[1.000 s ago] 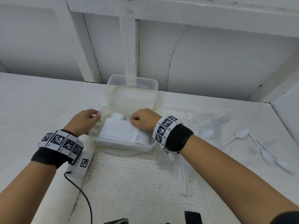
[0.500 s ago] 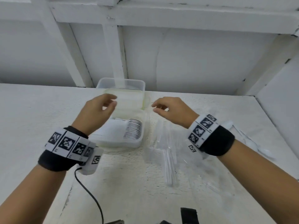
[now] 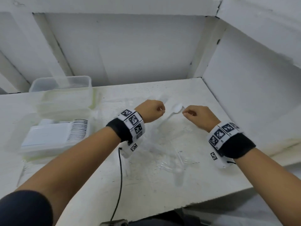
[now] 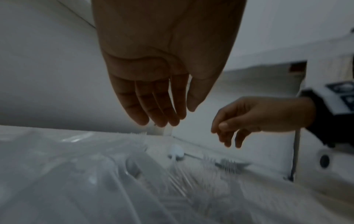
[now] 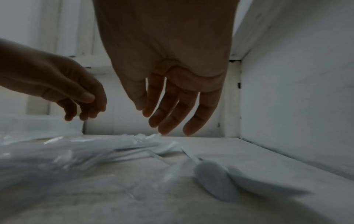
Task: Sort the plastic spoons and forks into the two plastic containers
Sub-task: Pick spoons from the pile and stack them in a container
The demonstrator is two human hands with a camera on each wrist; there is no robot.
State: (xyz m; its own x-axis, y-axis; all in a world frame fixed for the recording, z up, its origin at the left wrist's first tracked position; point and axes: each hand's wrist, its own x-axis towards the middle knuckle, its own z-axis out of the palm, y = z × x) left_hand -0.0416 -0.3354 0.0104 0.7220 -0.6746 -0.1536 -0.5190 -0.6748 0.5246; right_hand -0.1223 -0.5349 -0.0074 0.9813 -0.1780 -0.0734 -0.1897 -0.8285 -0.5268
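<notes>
Two clear plastic containers stand at the left of the head view. The near container (image 3: 40,152) holds a packed row of white cutlery (image 3: 78,130); the far container (image 3: 65,84) sits behind it. A white spoon (image 3: 176,108) lies on the table between my hands, among clear plastic forks and spoons (image 3: 172,154). My left hand (image 3: 160,110) hovers just left of the spoon, my right hand (image 3: 187,112) just right of it. Both hang above the table with loosely bent fingers and hold nothing, as the wrist views show: left hand (image 4: 162,115), right hand (image 5: 164,121). More spoons (image 5: 216,181) lie under the right hand.
A white side wall (image 3: 244,98) closes the table on the right and a back wall (image 3: 130,59) runs behind it. The table's front edge (image 3: 211,201) is near my body. A black cable (image 3: 120,176) hangs from the left wrist.
Both hands have left the near container and moved right, over the loose cutlery. The view has swung right, so the containers now sit at the left.
</notes>
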